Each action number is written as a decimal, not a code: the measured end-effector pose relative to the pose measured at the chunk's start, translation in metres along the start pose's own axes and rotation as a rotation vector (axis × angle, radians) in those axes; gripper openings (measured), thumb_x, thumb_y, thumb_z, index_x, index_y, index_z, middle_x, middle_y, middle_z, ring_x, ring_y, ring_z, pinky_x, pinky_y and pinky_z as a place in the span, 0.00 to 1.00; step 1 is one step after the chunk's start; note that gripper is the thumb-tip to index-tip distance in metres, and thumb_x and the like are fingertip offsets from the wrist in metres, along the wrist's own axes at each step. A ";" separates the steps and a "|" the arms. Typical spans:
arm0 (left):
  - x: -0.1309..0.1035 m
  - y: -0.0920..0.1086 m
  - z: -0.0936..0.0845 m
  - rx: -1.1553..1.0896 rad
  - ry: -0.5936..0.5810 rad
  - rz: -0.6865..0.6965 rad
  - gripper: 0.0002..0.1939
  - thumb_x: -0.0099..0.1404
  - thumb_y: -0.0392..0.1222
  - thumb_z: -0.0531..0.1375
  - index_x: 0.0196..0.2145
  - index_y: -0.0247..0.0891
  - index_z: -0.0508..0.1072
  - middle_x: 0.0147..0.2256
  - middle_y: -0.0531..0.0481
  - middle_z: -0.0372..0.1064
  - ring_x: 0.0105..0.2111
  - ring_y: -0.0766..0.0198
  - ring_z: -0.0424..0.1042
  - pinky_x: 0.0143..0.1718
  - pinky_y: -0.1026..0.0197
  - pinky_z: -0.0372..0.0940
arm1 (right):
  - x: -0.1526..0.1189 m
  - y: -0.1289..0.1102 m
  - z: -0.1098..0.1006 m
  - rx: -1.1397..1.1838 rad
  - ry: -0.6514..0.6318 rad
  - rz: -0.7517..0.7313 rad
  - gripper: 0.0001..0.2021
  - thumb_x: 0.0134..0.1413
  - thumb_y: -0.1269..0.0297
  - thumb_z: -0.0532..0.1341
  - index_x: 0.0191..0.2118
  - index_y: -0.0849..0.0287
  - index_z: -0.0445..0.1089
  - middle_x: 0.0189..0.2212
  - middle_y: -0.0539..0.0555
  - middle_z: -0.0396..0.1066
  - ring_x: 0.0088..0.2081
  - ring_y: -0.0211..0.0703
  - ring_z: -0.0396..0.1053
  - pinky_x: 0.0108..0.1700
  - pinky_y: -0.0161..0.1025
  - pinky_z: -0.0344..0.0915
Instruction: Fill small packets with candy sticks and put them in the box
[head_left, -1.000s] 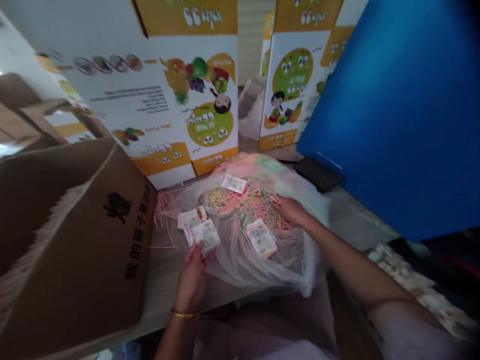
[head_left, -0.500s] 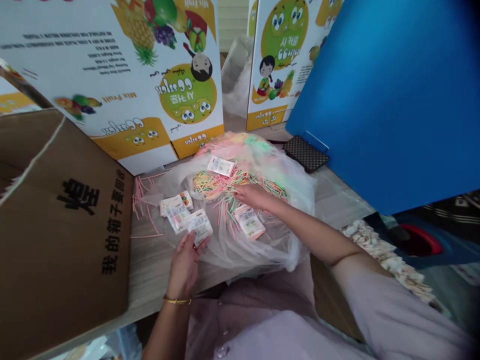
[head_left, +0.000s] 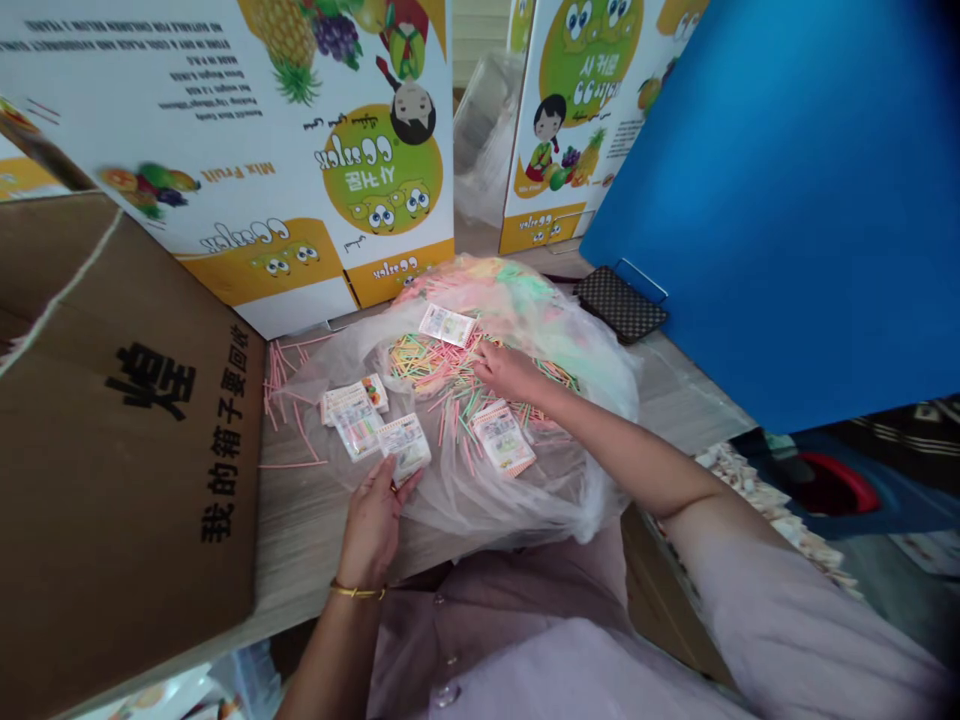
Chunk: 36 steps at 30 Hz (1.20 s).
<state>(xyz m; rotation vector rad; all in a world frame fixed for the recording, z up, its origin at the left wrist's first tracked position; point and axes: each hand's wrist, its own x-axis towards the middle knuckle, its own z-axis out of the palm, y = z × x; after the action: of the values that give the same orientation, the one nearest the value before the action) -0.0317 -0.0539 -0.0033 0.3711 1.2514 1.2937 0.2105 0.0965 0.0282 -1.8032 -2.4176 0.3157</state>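
Clock positions are read about the heap of thin coloured sticks [head_left: 427, 372], with twelve o'clock pointing away from me. The heap lies in the mouth of a translucent plastic bag [head_left: 611, 385], spread on the grey tabletop [head_left: 304, 515].

My left hand [head_left: 373, 520], at seven o'clock, has a nearly closed grip: thumb and fingers pinch the near edge of a small printed packet [head_left: 405, 447], whose printed face is turned up. A thin yellow bracelet [head_left: 358, 592] circles the wrist.

My right hand [head_left: 512, 373] reaches into the heap from four o'clock, its back upward and its fingers curled down to the sticks. Its fingertips are partly hidden; I cannot tell how far apart they are, nor whether they have hold of a stick.

Other packets lie on the bag: an overlapping group [head_left: 351, 415] between eight and nine o'clock, just beside the pinched packet; a single packet [head_left: 448, 325] at eleven, against the heap; and a small stack [head_left: 504, 438] at five. Loose pink sticks [head_left: 279, 385] lie at nine, near the brown carton [head_left: 172, 500].

Beyond the bag, a large printed box [head_left: 247, 215] stands at ten to eleven o'clock and a second printed box [head_left: 574, 140] at one. A dark patterned pouch [head_left: 621, 303] lies at two, beside the blue panel [head_left: 795, 210].
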 end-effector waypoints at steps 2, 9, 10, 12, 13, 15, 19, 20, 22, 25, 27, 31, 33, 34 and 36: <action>0.003 0.000 0.003 0.005 -0.024 -0.010 0.15 0.56 0.48 0.72 0.39 0.39 0.80 0.47 0.46 0.80 0.51 0.53 0.76 0.50 0.51 0.75 | 0.000 0.004 -0.006 0.120 0.079 0.068 0.14 0.71 0.61 0.49 0.50 0.62 0.66 0.38 0.61 0.76 0.36 0.49 0.70 0.36 0.38 0.56; 0.003 0.003 0.019 0.024 -0.093 -0.006 0.19 0.50 0.51 0.75 0.36 0.38 0.82 0.45 0.46 0.81 0.49 0.52 0.77 0.53 0.49 0.73 | -0.015 -0.016 -0.011 0.936 -0.063 -0.130 0.08 0.69 0.56 0.50 0.39 0.54 0.57 0.26 0.44 0.62 0.23 0.36 0.56 0.30 0.34 0.54; 0.003 0.003 0.021 0.019 -0.093 0.008 0.19 0.49 0.51 0.75 0.36 0.38 0.82 0.45 0.45 0.81 0.49 0.53 0.76 0.54 0.50 0.72 | -0.019 -0.023 -0.011 0.948 -0.093 -0.173 0.09 0.67 0.56 0.53 0.38 0.54 0.57 0.26 0.44 0.61 0.24 0.35 0.55 0.30 0.34 0.54; 0.002 0.003 0.023 0.019 -0.091 0.025 0.19 0.48 0.52 0.75 0.36 0.39 0.83 0.45 0.45 0.81 0.50 0.53 0.76 0.55 0.50 0.70 | -0.028 -0.038 -0.012 0.882 -0.102 -0.253 0.11 0.64 0.55 0.57 0.35 0.55 0.58 0.29 0.45 0.61 0.29 0.36 0.58 0.34 0.34 0.56; 0.002 0.003 0.023 0.023 -0.085 0.030 0.19 0.47 0.52 0.75 0.35 0.39 0.83 0.43 0.46 0.81 0.49 0.54 0.76 0.56 0.50 0.70 | -0.032 -0.044 -0.013 0.827 -0.093 -0.278 0.11 0.64 0.55 0.58 0.35 0.55 0.60 0.31 0.47 0.63 0.31 0.38 0.61 0.36 0.35 0.57; 0.002 0.003 0.023 0.029 -0.063 0.034 0.18 0.45 0.51 0.76 0.32 0.39 0.83 0.40 0.48 0.81 0.47 0.55 0.76 0.56 0.50 0.69 | -0.039 -0.056 -0.016 0.723 -0.074 -0.298 0.10 0.64 0.55 0.58 0.38 0.56 0.64 0.34 0.49 0.67 0.36 0.41 0.65 0.39 0.37 0.58; 0.001 0.002 0.022 0.032 -0.022 0.057 0.18 0.42 0.50 0.77 0.29 0.40 0.81 0.36 0.51 0.80 0.41 0.60 0.75 0.55 0.53 0.67 | -0.049 -0.070 -0.025 0.575 -0.042 -0.294 0.09 0.65 0.57 0.59 0.46 0.56 0.68 0.40 0.52 0.74 0.38 0.43 0.71 0.40 0.36 0.58; 0.001 0.003 0.022 0.035 -0.021 0.064 0.18 0.42 0.50 0.77 0.29 0.40 0.81 0.36 0.51 0.80 0.40 0.61 0.74 0.54 0.54 0.67 | -0.051 -0.072 -0.026 0.544 -0.042 -0.295 0.10 0.65 0.57 0.60 0.47 0.56 0.68 0.41 0.52 0.75 0.38 0.43 0.72 0.40 0.35 0.58; 0.000 0.003 0.023 0.040 -0.031 0.078 0.18 0.42 0.51 0.77 0.28 0.40 0.81 0.34 0.52 0.79 0.38 0.63 0.73 0.52 0.56 0.67 | -0.053 -0.076 -0.028 0.473 -0.053 -0.295 0.12 0.66 0.57 0.60 0.51 0.55 0.68 0.41 0.53 0.77 0.39 0.43 0.74 0.39 0.35 0.58; -0.001 0.004 0.025 0.046 -0.058 0.098 0.19 0.42 0.52 0.77 0.29 0.40 0.81 0.33 0.53 0.78 0.37 0.64 0.73 0.51 0.57 0.66 | -0.054 -0.080 -0.025 0.314 -0.103 -0.311 0.14 0.67 0.56 0.59 0.54 0.55 0.68 0.39 0.54 0.78 0.37 0.45 0.74 0.37 0.36 0.56; -0.002 0.004 0.025 0.057 -0.074 0.106 0.19 0.43 0.52 0.77 0.30 0.40 0.82 0.34 0.53 0.78 0.37 0.64 0.73 0.51 0.58 0.66 | -0.053 -0.081 -0.020 0.217 -0.120 -0.315 0.12 0.68 0.57 0.58 0.51 0.56 0.70 0.35 0.54 0.77 0.35 0.46 0.73 0.35 0.37 0.53; -0.006 0.002 0.025 0.056 -0.079 0.083 0.17 0.48 0.52 0.75 0.32 0.40 0.83 0.38 0.50 0.80 0.42 0.60 0.75 0.54 0.55 0.67 | -0.048 -0.074 -0.011 0.301 -0.118 -0.305 0.07 0.67 0.58 0.59 0.38 0.55 0.68 0.28 0.50 0.70 0.31 0.42 0.66 0.33 0.37 0.49; -0.007 0.001 0.025 0.035 -0.069 0.072 0.15 0.50 0.51 0.75 0.32 0.40 0.82 0.39 0.49 0.81 0.44 0.58 0.76 0.57 0.52 0.67 | -0.044 -0.071 -0.013 0.525 -0.074 -0.294 0.13 0.66 0.55 0.59 0.32 0.55 0.62 0.26 0.48 0.64 0.29 0.39 0.62 0.32 0.37 0.50; -0.007 0.000 0.025 0.026 -0.065 0.071 0.14 0.50 0.50 0.74 0.32 0.39 0.82 0.39 0.49 0.81 0.45 0.57 0.77 0.58 0.51 0.67 | -0.041 -0.070 -0.015 0.686 -0.038 -0.276 0.16 0.67 0.51 0.57 0.31 0.55 0.59 0.25 0.47 0.60 0.27 0.38 0.59 0.31 0.36 0.50; -0.008 -0.001 0.025 0.020 -0.068 0.066 0.13 0.51 0.49 0.74 0.31 0.39 0.82 0.39 0.48 0.81 0.46 0.56 0.77 0.60 0.49 0.66 | -0.035 -0.073 -0.022 1.055 0.033 -0.202 0.23 0.68 0.41 0.51 0.29 0.53 0.53 0.22 0.45 0.53 0.22 0.36 0.51 0.26 0.35 0.50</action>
<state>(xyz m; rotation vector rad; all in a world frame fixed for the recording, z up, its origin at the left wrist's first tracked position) -0.0084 -0.0506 0.0084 0.4702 1.2037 1.3145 0.1573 0.0452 0.0679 -1.0465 -1.7667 1.2192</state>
